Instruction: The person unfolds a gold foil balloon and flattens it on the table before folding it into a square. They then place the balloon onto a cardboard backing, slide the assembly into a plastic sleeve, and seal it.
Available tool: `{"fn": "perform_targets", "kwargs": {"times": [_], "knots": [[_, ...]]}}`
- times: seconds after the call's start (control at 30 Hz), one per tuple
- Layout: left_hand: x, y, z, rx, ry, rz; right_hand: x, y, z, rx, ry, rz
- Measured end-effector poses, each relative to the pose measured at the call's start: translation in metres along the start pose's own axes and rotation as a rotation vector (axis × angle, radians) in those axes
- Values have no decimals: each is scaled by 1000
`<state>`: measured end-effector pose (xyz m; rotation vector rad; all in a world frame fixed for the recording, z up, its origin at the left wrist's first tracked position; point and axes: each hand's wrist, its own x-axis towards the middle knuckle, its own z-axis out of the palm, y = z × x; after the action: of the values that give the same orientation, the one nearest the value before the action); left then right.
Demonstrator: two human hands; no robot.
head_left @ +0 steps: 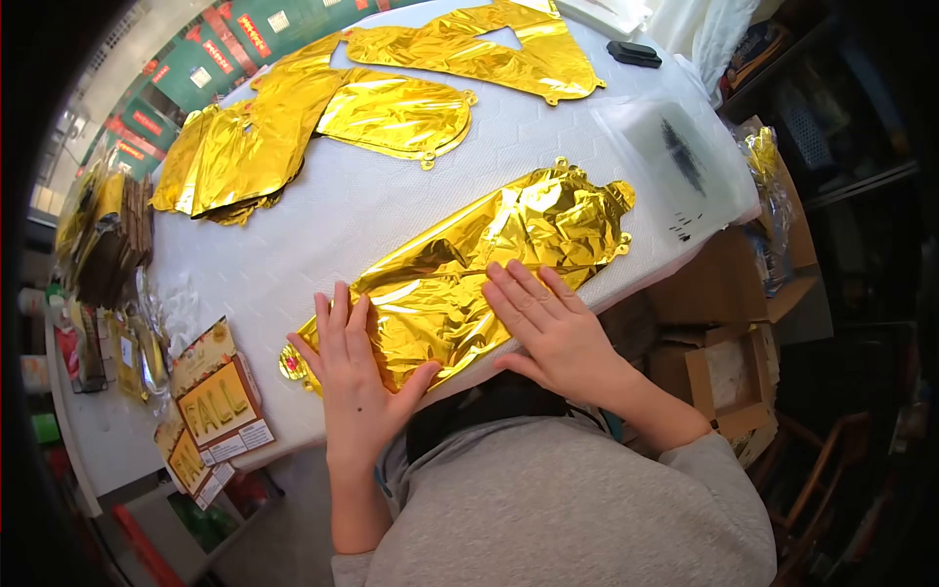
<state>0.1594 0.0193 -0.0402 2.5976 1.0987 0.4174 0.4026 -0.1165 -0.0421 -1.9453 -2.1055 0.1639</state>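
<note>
A crumpled gold foil piece (pixel 460 264) with small tabs at its ends lies flat along the near edge of the white-covered table (pixel 293 254). My left hand (pixel 357 377) rests on its left part, fingers spread and pointing away from me. Farther right, my right hand (pixel 558 333) lies on the foil's near edge with its fingers stretched out and nothing gripped. Beyond them lie more flat gold foil pieces: a stack (pixel 245 147) at the far left, a rounded one (pixel 396 112) beside it, and an angular one (pixel 479 49) at the back.
Printed "FALL" packets (pixel 220 406) lie at the left table edge, below bundled packages (pixel 108 230). A clear plastic bag (pixel 675 161) and a black object (pixel 634 54) are on the right side. Cardboard boxes (pixel 729 377) stand below on the right.
</note>
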Motion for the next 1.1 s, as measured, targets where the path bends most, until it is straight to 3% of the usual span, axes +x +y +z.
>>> {"fn": "perform_targets", "kwargs": {"times": [0.6, 0.67, 0.73, 0.8, 1.1], "knots": [[-1, -3, 2, 13, 8, 13, -43, 46, 11, -132, 264, 266], [0, -2, 2, 14, 1, 20, -27, 21, 10, -12, 356, 219], [-1, -2, 2, 3, 4, 11, -11, -3, 15, 179, 275, 28], [-1, -3, 3, 7, -3, 13, 5, -30, 13, 156, 141, -113], [-1, -4, 5, 36, -10, 26, -5, -28, 28, 67, 135, -91]]}}
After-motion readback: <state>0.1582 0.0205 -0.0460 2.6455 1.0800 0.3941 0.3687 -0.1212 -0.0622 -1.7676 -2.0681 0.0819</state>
